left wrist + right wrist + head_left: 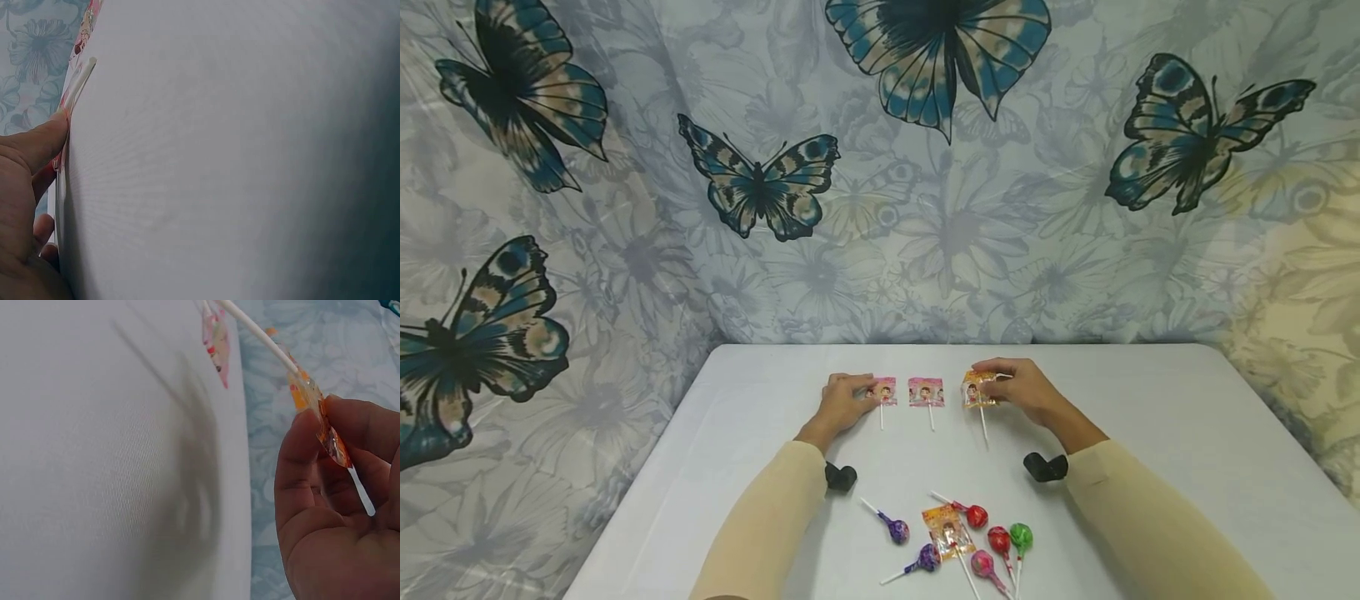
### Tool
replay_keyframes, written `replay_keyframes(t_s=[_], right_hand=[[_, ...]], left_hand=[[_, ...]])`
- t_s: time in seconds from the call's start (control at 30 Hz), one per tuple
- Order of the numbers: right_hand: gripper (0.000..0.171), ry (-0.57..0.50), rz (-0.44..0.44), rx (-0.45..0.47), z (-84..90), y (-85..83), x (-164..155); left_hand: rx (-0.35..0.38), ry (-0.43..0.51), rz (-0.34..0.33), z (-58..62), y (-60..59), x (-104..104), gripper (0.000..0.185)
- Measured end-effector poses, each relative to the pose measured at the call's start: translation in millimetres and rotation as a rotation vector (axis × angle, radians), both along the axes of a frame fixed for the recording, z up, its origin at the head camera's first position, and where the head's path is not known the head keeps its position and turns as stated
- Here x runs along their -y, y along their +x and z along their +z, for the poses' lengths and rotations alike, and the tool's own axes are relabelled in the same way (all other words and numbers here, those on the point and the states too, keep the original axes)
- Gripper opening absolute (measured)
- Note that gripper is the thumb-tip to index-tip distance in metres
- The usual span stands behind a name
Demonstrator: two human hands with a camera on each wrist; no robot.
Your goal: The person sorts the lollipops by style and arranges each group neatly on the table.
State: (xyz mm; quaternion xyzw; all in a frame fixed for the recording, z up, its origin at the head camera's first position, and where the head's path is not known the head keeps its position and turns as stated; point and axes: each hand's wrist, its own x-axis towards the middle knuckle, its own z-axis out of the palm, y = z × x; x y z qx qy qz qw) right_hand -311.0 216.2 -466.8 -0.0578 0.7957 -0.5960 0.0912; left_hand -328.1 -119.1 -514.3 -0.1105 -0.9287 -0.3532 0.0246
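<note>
My left hand [842, 402] is at the far left of a row of flat wrapped lollipops, with thumb and fingers on the edge of a pink-wrapped lollipop [886, 390]. In the left wrist view, the thumb of the left hand [31, 156] presses the wrapper beside its white stick [81, 81]. A second pink-wrapped lollipop [927, 392] lies between the hands, stick toward me. My right hand [1026, 387] pinches an orange-wrapped lollipop [976, 390] between thumb and fingers. The right wrist view shows that orange lollipop [306, 394] raised off the table, casting a shadow.
Nearer me on the white table [700, 500] lie another orange-wrapped lollipop [947, 532] and several round ones, among them purple [898, 531], red [976, 517], green [1021, 535] and pink [982, 563]. A butterfly-patterned cloth [962, 233] hangs behind the table's far edge.
</note>
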Motion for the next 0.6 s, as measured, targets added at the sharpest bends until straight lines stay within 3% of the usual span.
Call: replay_keyframes(t_s=[0.6], right_hand=[[0.038, 0.044, -0.034, 0.028, -14.3, -23.8, 8.4]], left_hand=[[-0.005, 0.007, -0.002, 1.3, -0.4, -0.5, 0.038]])
